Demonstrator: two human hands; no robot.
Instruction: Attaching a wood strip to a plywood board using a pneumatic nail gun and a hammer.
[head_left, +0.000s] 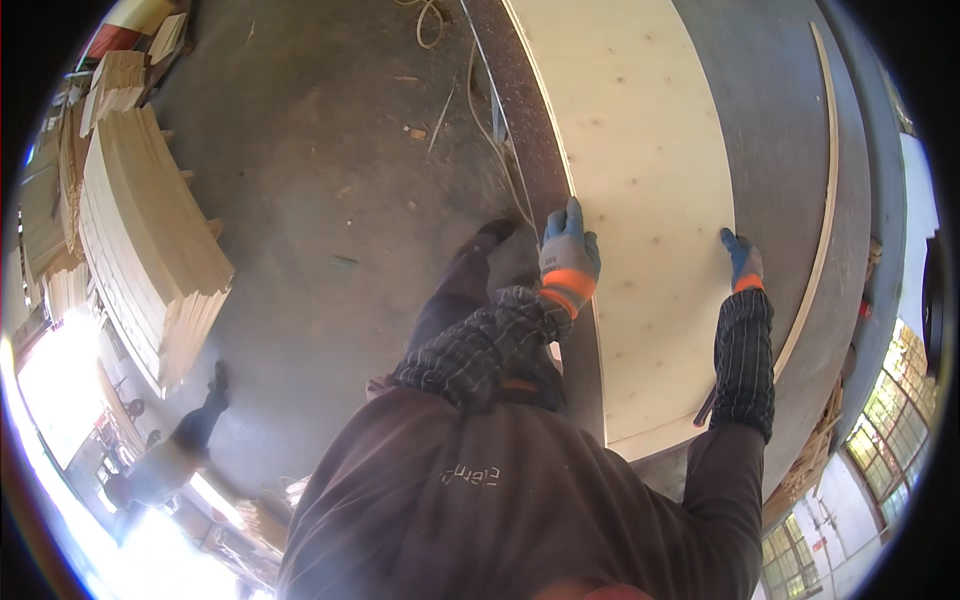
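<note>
A long pale plywood sheet (650,130) lies lengthwise on a dark bench top (783,180), with a dark speckled band along its left edge. My left hand (568,258), in a blue-grey glove with an orange cuff, is closed at that left edge. My right hand (742,258), gloved alike, holds the sheet's right edge, fingers bent. A slim dark object (705,408), too small to identify, lies beside my right forearm. A thin wooden strip (828,120) runs along the bench's right side.
Stacks of pale boards (150,245) stand on the left. A cord (495,140) and scraps lie on the concrete floor (300,200) beside the bench. Another person (165,460) is at the lower left. Barred windows (895,420) line the right.
</note>
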